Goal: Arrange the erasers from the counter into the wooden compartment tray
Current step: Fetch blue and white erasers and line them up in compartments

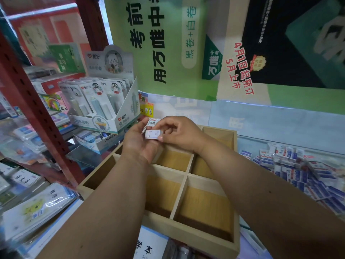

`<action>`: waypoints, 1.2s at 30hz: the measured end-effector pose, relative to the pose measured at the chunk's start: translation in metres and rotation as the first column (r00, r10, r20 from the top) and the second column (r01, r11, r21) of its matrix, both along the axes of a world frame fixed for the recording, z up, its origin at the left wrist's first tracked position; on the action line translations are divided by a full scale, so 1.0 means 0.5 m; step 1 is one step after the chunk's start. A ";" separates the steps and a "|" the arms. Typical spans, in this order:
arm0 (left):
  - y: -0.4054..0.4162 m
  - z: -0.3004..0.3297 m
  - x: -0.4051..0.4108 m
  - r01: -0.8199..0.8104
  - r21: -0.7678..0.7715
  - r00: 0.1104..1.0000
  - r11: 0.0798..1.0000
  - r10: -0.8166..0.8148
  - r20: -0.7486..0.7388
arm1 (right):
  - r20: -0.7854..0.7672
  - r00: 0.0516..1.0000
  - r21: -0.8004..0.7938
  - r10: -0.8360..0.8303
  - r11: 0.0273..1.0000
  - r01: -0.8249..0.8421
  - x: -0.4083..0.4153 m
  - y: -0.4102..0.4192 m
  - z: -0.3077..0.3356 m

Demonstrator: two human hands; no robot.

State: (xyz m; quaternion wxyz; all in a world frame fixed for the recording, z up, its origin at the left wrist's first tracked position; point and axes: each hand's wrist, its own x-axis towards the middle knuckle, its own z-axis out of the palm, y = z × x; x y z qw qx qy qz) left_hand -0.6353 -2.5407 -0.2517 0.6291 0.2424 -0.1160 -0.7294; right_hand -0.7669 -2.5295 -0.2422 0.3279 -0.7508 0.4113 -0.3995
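A wooden compartment tray [187, 171] with several square compartments stands on the counter below my arms; the compartments I can see hold nothing. My left hand [138, 143] and my right hand [179, 134] meet above its far end. Between them are small white wrapped erasers [153, 134], one low and one a little higher by my fingertips. My left hand cups them from the left, and my right thumb and fingers pinch the lower eraser. A heap of blue-and-white wrapped erasers [302, 171] lies on the counter to the right of the tray.
A cardboard display box of carded stationery [104, 107] stands at the tray's far left, with a lower box [97, 137] under it. A red metal shelf post [39, 113] with stocked shelves rises at left. Booklets [37, 208] lie at front left. Posters cover the back wall.
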 end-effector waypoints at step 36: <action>0.006 0.000 -0.006 0.036 0.056 0.990 0.998 -0.043 0.135 | -0.536 0.726 -0.121 -0.431 0.890 0.439 -0.061 -0.125 -0.006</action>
